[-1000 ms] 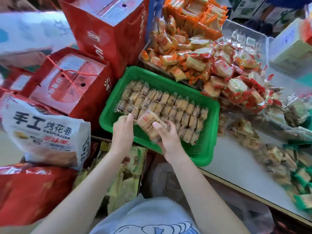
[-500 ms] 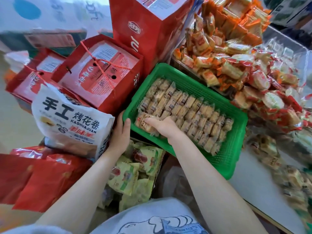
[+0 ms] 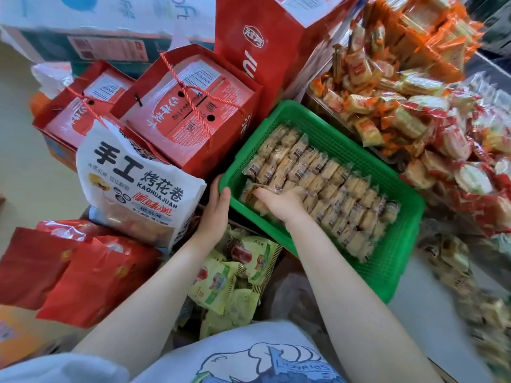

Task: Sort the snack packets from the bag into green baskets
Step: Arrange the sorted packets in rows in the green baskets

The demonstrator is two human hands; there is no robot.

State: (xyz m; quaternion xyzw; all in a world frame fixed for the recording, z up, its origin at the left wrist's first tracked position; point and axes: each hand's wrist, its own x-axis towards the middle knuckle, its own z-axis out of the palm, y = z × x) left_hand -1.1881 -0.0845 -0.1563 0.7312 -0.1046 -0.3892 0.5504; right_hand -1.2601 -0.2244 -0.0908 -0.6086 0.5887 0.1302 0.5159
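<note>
A green basket [image 3: 398, 272] sits tilted on the table edge, lined with rows of tan snack packets [image 3: 318, 172]. My right hand [image 3: 282, 205] is inside its near-left corner. Its fingers curl over a tan snack packet [image 3: 249, 196] that lies against the packed rows. My left hand [image 3: 215, 214] holds the basket's left corner from outside, thumb hooked on the rim. The white snack bag [image 3: 138, 183] with black lettering stands just left of my left hand, leaning on red boxes.
Red gift boxes [image 3: 193, 111] and a tall red carton [image 3: 262, 37] crowd the basket's far left side. Heaps of orange and red packets [image 3: 401, 92] lie to the right. Green-yellow packets [image 3: 229, 277] lie under my arms, with red bags [image 3: 69, 266] at the left.
My right hand has carried the tan packet down into the basket's near-left corner. My left hand let go of the packet and took hold of the basket's corner.
</note>
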